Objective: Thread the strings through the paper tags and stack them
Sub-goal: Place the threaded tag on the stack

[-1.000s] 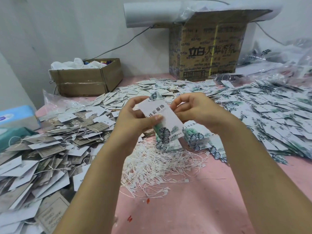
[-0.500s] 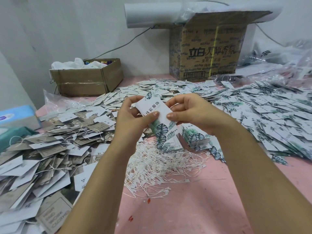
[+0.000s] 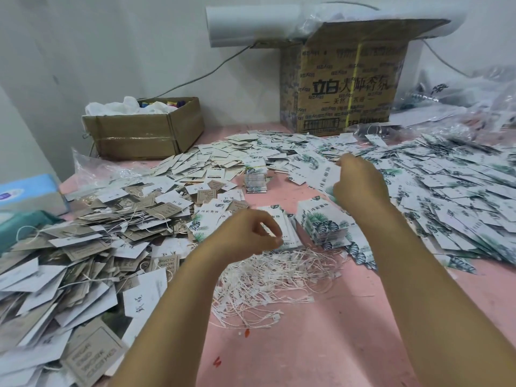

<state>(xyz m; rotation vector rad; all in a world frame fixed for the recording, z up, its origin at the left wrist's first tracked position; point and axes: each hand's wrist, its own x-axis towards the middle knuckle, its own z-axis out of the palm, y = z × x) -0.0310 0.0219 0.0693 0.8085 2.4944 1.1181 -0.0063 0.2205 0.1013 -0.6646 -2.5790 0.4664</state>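
Above the middle of the bench (image 3: pixel 321 344), a leaf-printed paper tag (image 3: pixel 318 171) is held at its edge by the curled fingers of the right hand (image 3: pixel 360 185). The left hand (image 3: pixel 251 233) is curled over the white strings (image 3: pixel 268 283); whether one is pinched cannot be told. The tag is judged light, stiff and smooth, best gripped by a side edge; the strings are limp and tangled, best lifted by one end. A neat stack (image 3: pixel 321 227) stands just beside the strings and could be toppled. Loose heaps (image 3: pixel 69 261) crowd both sides; bare room is left only along the near pink surface.
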